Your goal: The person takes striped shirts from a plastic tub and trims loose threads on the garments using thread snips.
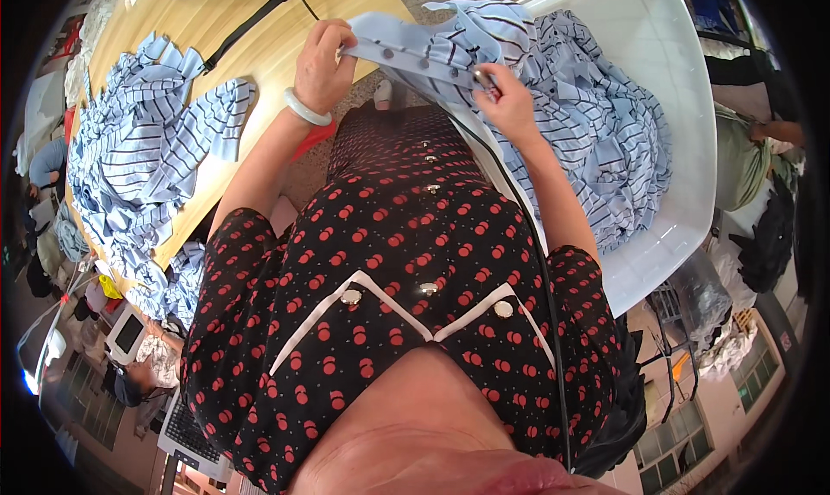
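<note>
A light-blue shirt (pixel 415 63) with dark stripes is stretched between my hands above the gap between the table and the tub. Dark round buttons show along its plain blue band. My left hand (pixel 324 70), with a pale bangle at the wrist, pinches the band's left end. Closed at the band's right part is my right hand (pixel 508 106). A small shiny metal piece (pixel 482 78) shows by its fingers; I cannot make out its kind. The shirt's remaining cloth falls toward the tub, partly over the garments there.
On the wooden table (pixel 268 80) at left lies a heap of striped garments (pixel 143 140), with a black strap (pixel 246 32) beyond it. A white plastic tub (pixel 683 192) at right holds more striped garments (pixel 605 140). A dark cord (pixel 527 201) hangs along my front.
</note>
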Available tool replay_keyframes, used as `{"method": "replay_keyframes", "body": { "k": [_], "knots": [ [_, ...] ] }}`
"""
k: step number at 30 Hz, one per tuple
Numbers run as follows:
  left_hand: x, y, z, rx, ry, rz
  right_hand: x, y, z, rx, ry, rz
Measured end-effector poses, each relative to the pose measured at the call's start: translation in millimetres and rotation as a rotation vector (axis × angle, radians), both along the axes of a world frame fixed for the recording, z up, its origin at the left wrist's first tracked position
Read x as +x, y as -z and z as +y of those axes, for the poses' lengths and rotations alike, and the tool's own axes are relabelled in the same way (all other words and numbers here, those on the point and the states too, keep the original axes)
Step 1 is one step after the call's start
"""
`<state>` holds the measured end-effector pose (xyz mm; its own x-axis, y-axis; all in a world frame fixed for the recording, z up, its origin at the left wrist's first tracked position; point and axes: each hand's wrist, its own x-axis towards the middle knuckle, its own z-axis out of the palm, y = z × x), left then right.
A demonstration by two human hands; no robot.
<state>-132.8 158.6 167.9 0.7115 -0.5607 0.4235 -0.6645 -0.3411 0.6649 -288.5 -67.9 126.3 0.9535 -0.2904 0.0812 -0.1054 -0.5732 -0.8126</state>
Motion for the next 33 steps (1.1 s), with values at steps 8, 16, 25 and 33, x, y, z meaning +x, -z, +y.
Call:
{"method": "replay_keyframes", "body": {
  "k": [8, 16, 25, 33],
  "knots": [
    [-12, -9, 12, -0.178, -0.033, -0.102, 3, 19, -15, -0.029, 0.318, -0.039],
    [-13, -11, 36, -0.16, -0.11, -0.288, 17, -82, -8, 0.089, 0.397, -0.474],
    [-26, 0, 35, -0.168, -0.157, -0.131, 24, -85, -12, 0.179, 0.408, -0.454],
    [-25, -27, -20, 0.011, 0.021, 0.237, 67, -143, 22, 0.298, 0.07, -0.41]
  ]
}}
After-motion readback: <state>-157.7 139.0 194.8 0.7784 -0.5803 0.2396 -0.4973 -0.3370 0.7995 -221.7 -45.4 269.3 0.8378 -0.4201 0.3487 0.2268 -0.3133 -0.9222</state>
